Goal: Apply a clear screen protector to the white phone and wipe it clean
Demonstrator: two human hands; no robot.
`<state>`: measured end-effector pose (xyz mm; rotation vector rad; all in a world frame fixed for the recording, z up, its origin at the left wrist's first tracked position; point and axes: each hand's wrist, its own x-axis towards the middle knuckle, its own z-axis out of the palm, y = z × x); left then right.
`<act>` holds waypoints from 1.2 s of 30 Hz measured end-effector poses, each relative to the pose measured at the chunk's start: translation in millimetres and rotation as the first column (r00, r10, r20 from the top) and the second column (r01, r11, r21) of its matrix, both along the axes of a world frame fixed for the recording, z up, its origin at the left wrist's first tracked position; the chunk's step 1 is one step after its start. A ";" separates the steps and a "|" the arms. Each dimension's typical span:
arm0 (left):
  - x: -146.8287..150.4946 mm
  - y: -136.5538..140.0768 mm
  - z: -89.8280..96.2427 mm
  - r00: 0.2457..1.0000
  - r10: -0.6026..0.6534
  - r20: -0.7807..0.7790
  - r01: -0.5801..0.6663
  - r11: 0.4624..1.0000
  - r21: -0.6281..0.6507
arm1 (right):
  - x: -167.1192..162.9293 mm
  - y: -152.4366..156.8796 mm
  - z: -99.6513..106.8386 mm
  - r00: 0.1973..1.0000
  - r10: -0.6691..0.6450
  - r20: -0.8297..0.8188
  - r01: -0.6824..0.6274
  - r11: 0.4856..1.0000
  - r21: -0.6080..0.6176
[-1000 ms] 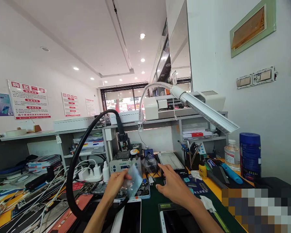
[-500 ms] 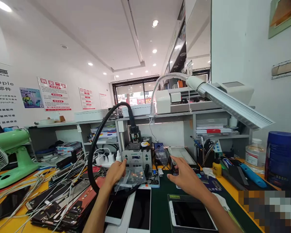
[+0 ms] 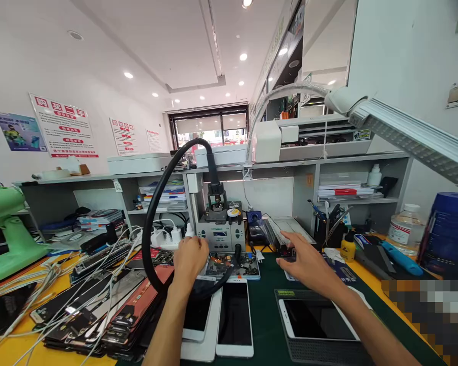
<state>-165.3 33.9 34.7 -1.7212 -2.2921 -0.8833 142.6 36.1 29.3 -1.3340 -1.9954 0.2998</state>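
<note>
My left hand (image 3: 191, 257) is in front of the hot air station (image 3: 221, 235), at the left edge of a shallow tray of small electronic parts (image 3: 229, 265). Its fingers curl away from me; what they hold, if anything, is hidden. My right hand (image 3: 305, 262) hovers over the green mat (image 3: 265, 305), thumb and index finger spread apart. Just beyond its fingertips is a ribbed grey piece (image 3: 272, 235), and I cannot tell whether they touch. Below this hand a white phone (image 3: 316, 319) lies on a dark textured pad. Another white phone (image 3: 234, 320) lies nearer my left forearm.
A thick black hose (image 3: 152, 223) arches from the station around my left forearm. Phone frames (image 3: 125, 315) and tangled white cables (image 3: 46, 284) are piled at left. A tool holder (image 3: 325, 231), yellow bottle (image 3: 347, 247) and blue-handled tool (image 3: 400, 257) stand or lie at right.
The view has shifted right. The clear plastic sheet under my left hand no longer shows over the parts tray. My left hand's fingers are more curled; the ribbed piece sits further right.
</note>
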 end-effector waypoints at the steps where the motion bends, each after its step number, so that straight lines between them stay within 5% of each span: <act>1: 4.1 0.3 -0.2 1.000 -0.025 -0.006 0.026 0.999 0.042 | -0.4 -0.3 0.6 1.000 -0.012 0.005 0.012 1.000 0.003; 7: 39.7 1.8 -8.7 0.977 -0.212 0.018 0.200 0.945 0.258 | 10.0 -3.0 0.3 1.000 0.012 -0.026 -0.010 0.996 0.087; 13: 69.8 -5.1 -26.0 0.875 -0.484 -0.011 0.463 0.830 0.310 | 47.0 -11.2 -8.6 0.968 0.081 -0.239 -0.124 0.978 -0.170; 17: 79.6 -12.5 -32.3 0.828 -0.559 -0.047 0.544 0.780 0.308 | 74.2 -23.9 2.4 0.969 0.197 -0.148 -0.233 0.929 -0.287; 25: 106.7 -34.4 -28.3 0.674 -0.711 0.202 0.676 0.703 0.219 | 103.4 -36.0 24.1 0.882 0.462 0.093 -0.377 0.810 -0.450; 30: 112.8 -49.7 -18.6 0.488 -0.832 0.265 0.843 0.528 0.106 | 105.8 -36.0 15.0 0.875 0.459 0.153 -0.357 0.826 -0.436; 36: 117.3 -55.3 -25.9 0.528 -0.815 0.237 0.849 0.508 -0.144 | 110.1 -37.3 0.8 0.894 0.438 0.097 -0.357 0.825 -0.438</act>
